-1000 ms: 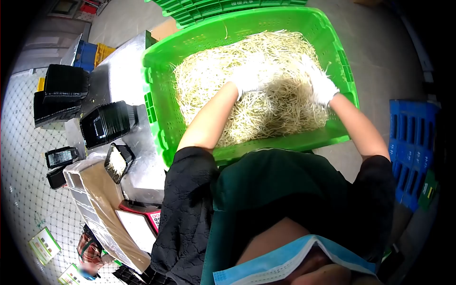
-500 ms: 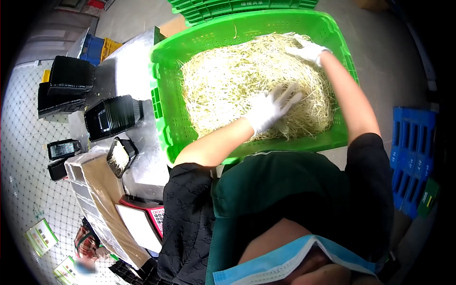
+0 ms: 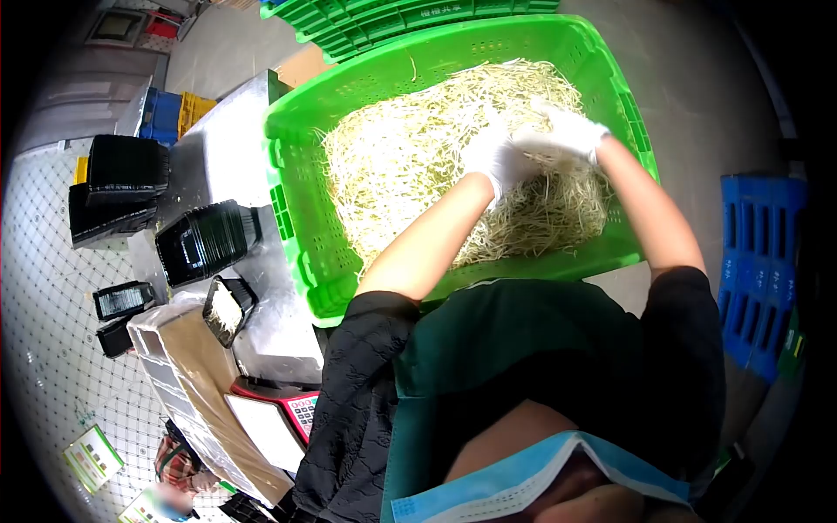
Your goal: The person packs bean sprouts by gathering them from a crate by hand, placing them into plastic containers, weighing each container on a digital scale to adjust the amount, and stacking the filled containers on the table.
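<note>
Pale bean sprouts (image 3: 392, 166) fill a large green perforated crate (image 3: 305, 270) in a thick heap. Both hands wear white gloves and are over the right half of the heap, close together. My left hand (image 3: 499, 161) touches the sprouts, its fingers smeared by motion. Just to the right, my right hand (image 3: 571, 132) faces it, with its fingers blurred and partly lost against the sprouts. Whether either hand grips any sprouts cannot be made out.
A metal table (image 3: 275, 327) at left carries stacked black trays (image 3: 205, 242) and a black tray of sprouts (image 3: 228, 311). A red scale (image 3: 301, 414) stands nearer me. More green crates (image 3: 418, 22) lie beyond, a blue pallet (image 3: 760, 270) at right. Another person (image 3: 179, 462) is at lower left.
My left hand has moved up and my right hand down and inward, bringing them together over the sprouts. The left fingers were spread before. The view has shifted slightly.
</note>
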Available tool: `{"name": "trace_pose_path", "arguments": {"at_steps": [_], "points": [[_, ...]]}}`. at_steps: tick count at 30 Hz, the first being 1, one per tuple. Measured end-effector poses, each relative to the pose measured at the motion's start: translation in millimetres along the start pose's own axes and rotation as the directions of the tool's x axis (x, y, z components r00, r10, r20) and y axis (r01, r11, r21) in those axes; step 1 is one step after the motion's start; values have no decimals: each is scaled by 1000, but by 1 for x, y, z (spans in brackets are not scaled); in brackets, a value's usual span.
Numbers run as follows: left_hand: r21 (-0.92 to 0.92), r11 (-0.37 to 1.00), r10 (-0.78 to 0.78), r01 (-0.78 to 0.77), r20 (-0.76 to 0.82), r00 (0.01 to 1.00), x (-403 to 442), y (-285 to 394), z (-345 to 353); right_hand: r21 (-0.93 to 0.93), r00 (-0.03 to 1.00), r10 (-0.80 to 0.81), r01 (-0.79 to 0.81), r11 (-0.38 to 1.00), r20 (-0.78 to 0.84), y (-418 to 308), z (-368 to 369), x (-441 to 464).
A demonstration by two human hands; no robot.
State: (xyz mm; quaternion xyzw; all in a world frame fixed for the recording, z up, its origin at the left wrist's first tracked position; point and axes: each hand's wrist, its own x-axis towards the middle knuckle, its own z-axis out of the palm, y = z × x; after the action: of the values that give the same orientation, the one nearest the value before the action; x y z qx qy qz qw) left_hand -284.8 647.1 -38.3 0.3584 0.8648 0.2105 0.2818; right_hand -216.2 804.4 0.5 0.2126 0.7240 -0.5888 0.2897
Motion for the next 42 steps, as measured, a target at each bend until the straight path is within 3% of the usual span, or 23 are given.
{"name": "trace_pose_path", "arguments": {"at_steps": [1, 2, 3, 4, 7, 8, 9, 10, 13, 15, 17, 20, 21, 23, 25, 27, 29, 31, 32, 34, 35, 39, 42], "points": [[-107, 994, -33, 27, -54, 998, -2, 1, 1, 105, 997, -40, 33, 994, 61, -4, 16, -19], [-162, 980, 101, -116, -100, 990, -2, -11, 13, -467, 974, -175, 89, 880, -145, 13, 30, -20], [-165, 979, 100, -117, -106, 989, -11, -15, 16, -879, 889, -395, -17, 477, -232, 29, 42, -19], [182, 964, 243, -195, -296, 924, -29, -19, 20, -929, 912, -334, -112, 353, -237, 39, 54, -20], [484, 865, 298, -131, -286, 911, -36, -32, 16, -934, 922, -294, -151, 323, -251, 45, 45, -18], [247, 944, 267, -221, -172, 948, -16, -41, 16, -933, 923, -290, -152, 327, -252, 44, 40, -15], [-13, 965, 262, -263, -57, 964, -4, -48, 17, -854, 933, -269, -69, 516, -238, 39, 27, -6], [-9, 964, 264, -265, -63, 963, -7, -44, 8, -734, 942, -256, 13, 679, -219, 30, 14, 1], [-153, 927, 275, -342, -340, 899, -13, -32, -17, -623, 920, -335, 144, 769, -201, 24, 5, -1], [-335, 844, 352, -419, -243, 904, -16, -39, -21, -661, 842, -522, 314, 681, -138, 29, 13, 2], [-77, 979, 188, -188, 1, 982, -30, -45, -19, -824, 901, -434, 233, 516, -17, 8, 42, -20], [0, 955, 289, -295, -208, 934, -10, -77, 24, -957, 917, -342, -112, 267, -203, 33, 55, -4], [-19, 966, 254, -259, -149, 956, -13, -71, 18, -962, 916, -321, -185, 200, -242, 35, 56, -2], [-44, 983, 179, -180, -29, 983, -21, -58, 4, -817, 836, -547, 293, 497, -33, 53, 31, 18], [-172, 919, 285, -355, -332, 899, -18, -55, -3, -708, 859, -494, 268, 654, -132, 35, 23, 13], [-61, 928, 318, -367, -380, 868, -32, -44, -22, -848, 718, -686, 287, 446, -118, 22, 19, -5], [41, 930, 347, -364, -421, 838, -52, -28, -50, -867, 738, -668, 266, 421, -98, 20, 19, -24], [180, 959, 233, -220, -58, 971, -66, -23, -72, -902, 772, -631, 221, 370, -70, 18, 18, -41], [181, 959, 233, -219, -58, 971, -68, -40, -68, -902, 772, -632, 221, 371, -70, 13, 16, -46], [416, 868, 294, -270, 7, 956, -68, -83, -54, -934, 956, -175, -171, 312, -234, -4, 7, -55], [416, 870, 291, -264, -3, 957, -77, -90, -60, -938, 956, -181, -168, 305, -230, -15, 0, -63], [336, 885, 293, -322, 136, 946, -104, -73, -59, -731, 914, -159, -184, 657, -373, -10, -2, -55], [488, 708, 497, -511, 171, 851, -69, -33, -23, -597, 907, -246, -8, 802, -342, 26, -11, 15]]}}
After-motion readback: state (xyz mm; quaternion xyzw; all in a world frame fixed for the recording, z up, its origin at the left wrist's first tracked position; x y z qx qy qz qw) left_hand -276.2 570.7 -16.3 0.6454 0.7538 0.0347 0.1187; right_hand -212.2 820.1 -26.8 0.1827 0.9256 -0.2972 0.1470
